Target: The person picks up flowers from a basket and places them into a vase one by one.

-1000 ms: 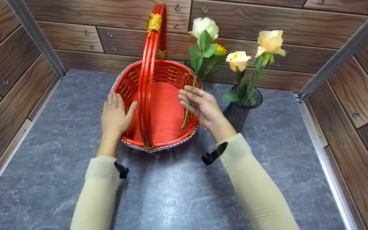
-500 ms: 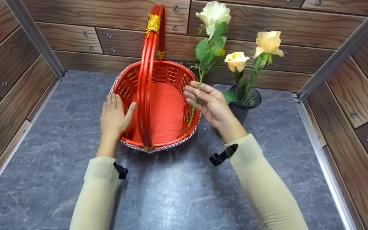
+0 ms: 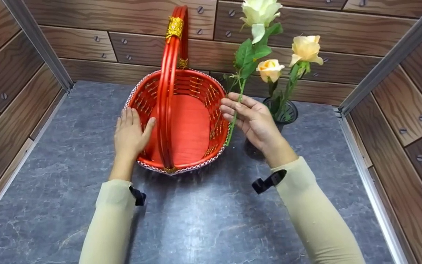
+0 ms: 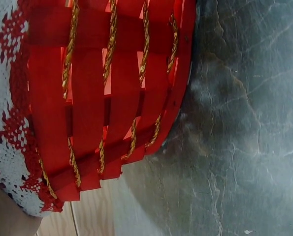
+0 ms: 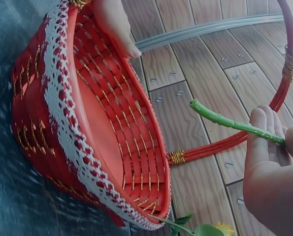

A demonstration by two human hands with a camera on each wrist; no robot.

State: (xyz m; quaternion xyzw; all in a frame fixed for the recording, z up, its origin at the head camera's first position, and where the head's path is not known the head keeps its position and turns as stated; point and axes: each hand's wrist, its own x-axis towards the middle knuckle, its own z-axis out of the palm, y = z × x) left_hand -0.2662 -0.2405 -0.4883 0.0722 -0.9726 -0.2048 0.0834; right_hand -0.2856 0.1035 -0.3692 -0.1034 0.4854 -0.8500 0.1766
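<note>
A red woven basket (image 3: pixel 191 128) with lace trim and a tall handle stands upright. My left hand (image 3: pixel 129 132) rests on its left rim, fingers straight and thumb spread inward. Over the basket's right edge, my right hand (image 3: pixel 256 126) pinches the green stem of a white rose (image 3: pixel 260 13) between thumb and fingers. The flower points up and away, its top cut off by the frame edge. In the right wrist view, the bare cut end of the stem (image 5: pixel 220 119) sticks out past the fingers. The left wrist view shows the basket's woven side (image 4: pixel 102 93).
A dark vase (image 3: pixel 288 113) right of the basket holds two peach roses (image 3: pixel 306 49), partly behind my right hand. A yellow flower (image 5: pixel 225 229) shows near the basket's far side. Wood-patterned panels (image 3: pixel 75 42) enclose the grey marbled surface (image 3: pixel 189 220) at the back and sides.
My right hand has moved right with the white rose, carrying its stem from over the basket's inside to its right rim. My left hand has stayed on the basket.
</note>
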